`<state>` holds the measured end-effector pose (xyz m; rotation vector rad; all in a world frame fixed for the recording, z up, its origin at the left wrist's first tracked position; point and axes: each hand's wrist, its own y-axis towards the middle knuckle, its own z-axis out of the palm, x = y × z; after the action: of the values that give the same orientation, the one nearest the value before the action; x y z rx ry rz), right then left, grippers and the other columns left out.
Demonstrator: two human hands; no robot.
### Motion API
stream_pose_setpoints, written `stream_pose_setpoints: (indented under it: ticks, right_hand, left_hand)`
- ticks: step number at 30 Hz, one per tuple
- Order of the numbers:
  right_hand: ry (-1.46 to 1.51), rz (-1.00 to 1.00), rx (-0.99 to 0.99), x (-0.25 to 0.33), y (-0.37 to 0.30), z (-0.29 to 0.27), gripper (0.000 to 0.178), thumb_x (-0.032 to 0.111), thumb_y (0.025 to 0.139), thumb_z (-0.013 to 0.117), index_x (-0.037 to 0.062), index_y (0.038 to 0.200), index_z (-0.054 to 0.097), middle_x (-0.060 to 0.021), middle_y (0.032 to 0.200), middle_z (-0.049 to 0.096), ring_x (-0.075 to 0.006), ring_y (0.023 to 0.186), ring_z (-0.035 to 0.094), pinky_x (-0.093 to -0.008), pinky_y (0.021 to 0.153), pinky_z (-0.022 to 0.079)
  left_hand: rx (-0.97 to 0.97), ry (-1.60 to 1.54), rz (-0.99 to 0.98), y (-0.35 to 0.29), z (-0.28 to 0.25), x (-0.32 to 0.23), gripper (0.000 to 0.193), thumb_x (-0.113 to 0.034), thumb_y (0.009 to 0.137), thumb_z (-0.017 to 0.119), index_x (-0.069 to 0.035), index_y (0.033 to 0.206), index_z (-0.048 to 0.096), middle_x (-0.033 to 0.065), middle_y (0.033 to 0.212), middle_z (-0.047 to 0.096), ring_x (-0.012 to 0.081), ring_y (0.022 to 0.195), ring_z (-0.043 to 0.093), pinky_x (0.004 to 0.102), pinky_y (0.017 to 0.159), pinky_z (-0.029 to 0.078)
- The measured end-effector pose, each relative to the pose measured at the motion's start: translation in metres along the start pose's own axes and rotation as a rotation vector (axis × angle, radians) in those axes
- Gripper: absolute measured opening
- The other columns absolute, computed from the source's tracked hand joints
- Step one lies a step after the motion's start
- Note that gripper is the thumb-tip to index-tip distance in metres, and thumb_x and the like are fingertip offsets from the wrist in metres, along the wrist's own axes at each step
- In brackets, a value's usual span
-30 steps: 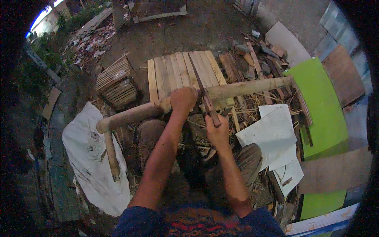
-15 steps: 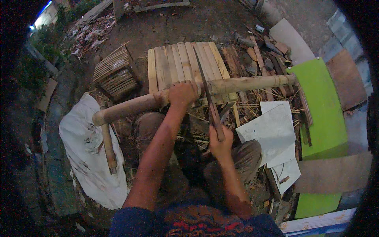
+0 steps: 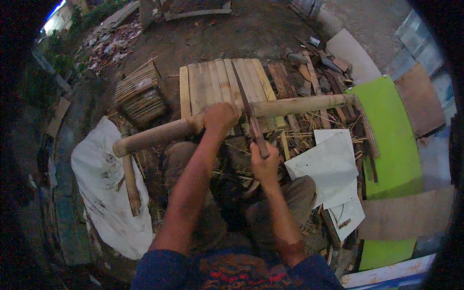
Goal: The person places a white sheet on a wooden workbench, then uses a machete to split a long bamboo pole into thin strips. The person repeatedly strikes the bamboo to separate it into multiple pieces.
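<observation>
A thick bamboo pole (image 3: 304, 105) lies crosswise over the near part of a low slatted wooden bench (image 3: 205, 89), its left end sticking out past the bench. My left hand (image 3: 221, 117) is closed over the pole from above, left of the blade. In my right hand (image 3: 265, 162) is the wooden handle of a long, narrow handsaw (image 3: 245, 99). Its blade crosses the pole just right of my left hand and points away from me over the slats. How deep the blade sits in the bamboo cannot be made out.
On the left are a slatted bamboo crate (image 3: 141, 94) and a white sack (image 3: 108, 188) with a shorter bamboo piece (image 3: 129, 186) on it. White sheets (image 3: 326, 169), a green board (image 3: 391, 130) and scrap wood (image 3: 314, 72) lie to the right.
My right hand has pushed the saw forward, away from me, along the cut line. My left hand stays on the pole, and the view has tilted slightly.
</observation>
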<state>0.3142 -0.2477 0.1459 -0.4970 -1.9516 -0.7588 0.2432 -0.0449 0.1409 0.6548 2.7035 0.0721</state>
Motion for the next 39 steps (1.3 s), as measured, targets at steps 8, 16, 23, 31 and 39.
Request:
stream_pose_setpoints:
  ticks: [8,16,23,31,39]
  right_hand:
    - [-0.291,-0.168,0.064,-0.013,-0.185,-0.099,0.022,0.016,0.089,0.065,-0.0031,0.1,0.068,-0.0112,0.07,0.062,-0.0222,0.058,0.057,-0.0344,0.057,0.045]
    - [0.038,0.002,-0.001,0.029,0.038,0.02,0.023,0.02,0.088,0.063,-0.0017,0.08,0.06,-0.0074,0.063,0.054,-0.0188,0.056,0.05,-0.0365,0.055,0.04]
    - [-0.004,0.101,0.068,0.02,0.018,0.014,0.027,0.022,0.088,0.064,-0.0012,0.076,0.06,-0.0123,0.061,0.056,-0.0245,0.056,0.054,-0.04,0.056,0.042]
    - [-0.278,-0.073,0.137,0.01,-0.185,-0.104,0.015,0.015,0.09,0.064,0.0006,0.092,0.066,-0.0083,0.06,0.055,-0.0212,0.051,0.053,-0.0369,0.047,0.041]
    - [0.112,0.13,0.138,0.033,-0.011,-0.023,0.026,0.022,0.095,0.061,0.0009,0.081,0.06,0.0006,0.061,0.051,-0.0091,0.055,0.046,-0.0297,0.05,0.037]
  left_hand:
    - [0.013,0.012,-0.019,-0.005,-0.02,-0.01,0.047,-0.038,0.089,0.048,0.0,0.082,0.074,0.0228,0.086,0.071,0.0409,0.08,0.069,0.0494,0.08,0.053]
    - [0.017,0.047,-0.058,-0.007,-0.018,-0.011,0.048,-0.037,0.091,0.044,0.0,0.086,0.074,0.0211,0.087,0.072,0.0394,0.08,0.07,0.049,0.078,0.053]
    - [-0.017,0.019,-0.054,-0.023,-0.018,-0.013,0.048,-0.037,0.092,0.044,-0.001,0.086,0.075,0.0224,0.086,0.071,0.0399,0.081,0.07,0.0496,0.078,0.054]
    - [0.066,0.017,-0.023,-0.016,-0.025,-0.012,0.047,-0.038,0.092,0.046,-0.002,0.083,0.075,0.0203,0.085,0.072,0.0387,0.081,0.069,0.0493,0.078,0.054]
    - [-0.115,0.013,0.016,-0.013,0.006,-0.001,0.046,-0.037,0.092,0.045,-0.003,0.084,0.075,0.0199,0.085,0.072,0.039,0.081,0.069,0.0499,0.087,0.05]
